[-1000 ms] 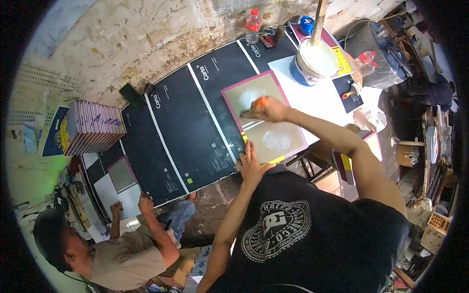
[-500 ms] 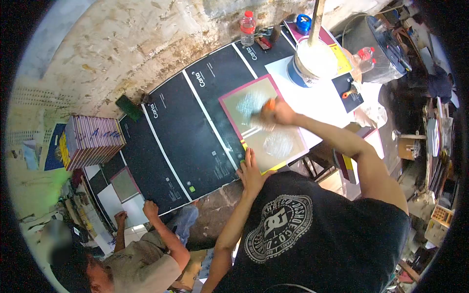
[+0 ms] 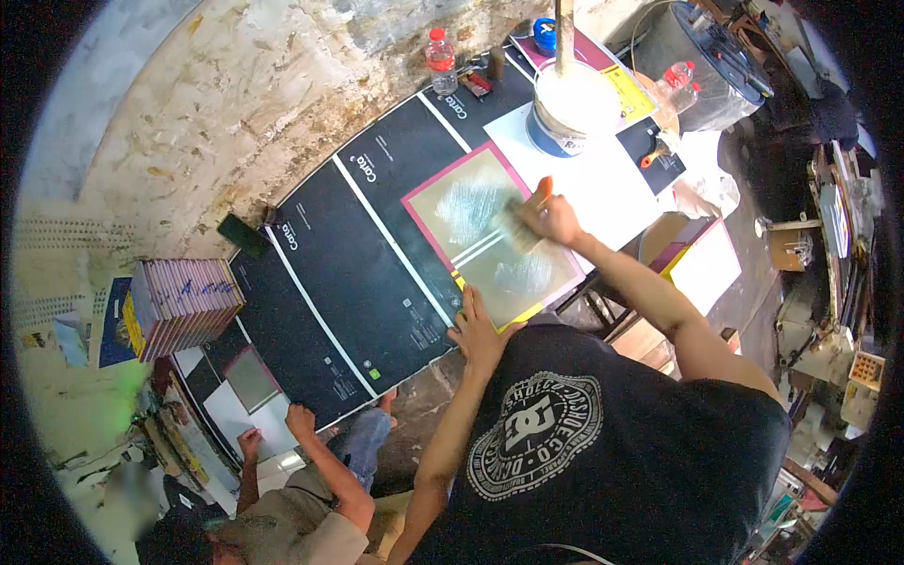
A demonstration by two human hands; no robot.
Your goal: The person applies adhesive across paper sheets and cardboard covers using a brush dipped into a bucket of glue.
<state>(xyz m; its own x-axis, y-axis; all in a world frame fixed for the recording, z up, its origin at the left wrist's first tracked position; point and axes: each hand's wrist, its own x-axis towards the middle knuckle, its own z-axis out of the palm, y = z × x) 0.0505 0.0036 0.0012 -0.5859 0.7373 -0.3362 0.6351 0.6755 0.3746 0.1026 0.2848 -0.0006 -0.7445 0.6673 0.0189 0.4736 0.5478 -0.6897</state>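
My right hand [image 3: 557, 222] grips a wide brush [image 3: 524, 229] with an orange handle, blurred by motion, over the middle of an opened book cover [image 3: 450, 181]. The cover lies inner side up, with maroon and yellow edges, a pale spine strip and grey-brown panels. Streaks of wet white paste show on both panels. My left hand [image 3: 483, 332] rests with fingers stretched on the cover's near left corner, holding nothing. Beyond the cover stands a bucket [image 3: 556, 139] of white paste with a stick [image 3: 565, 38] upright in it.
At the left a co-worker's hands [image 3: 299, 421] rest by a smaller cover [image 3: 250, 381]. A book stack [image 3: 188, 299] stands on the table's far left. A bottle [image 3: 440, 62] is by the wall; another brush [image 3: 655, 154] lies right of the bucket.
My right hand and the brush have moved from the upper panel to the spine strip and lower panel. Paste covers more of the upper panel. My left hand stays on the corner; the view has shifted.
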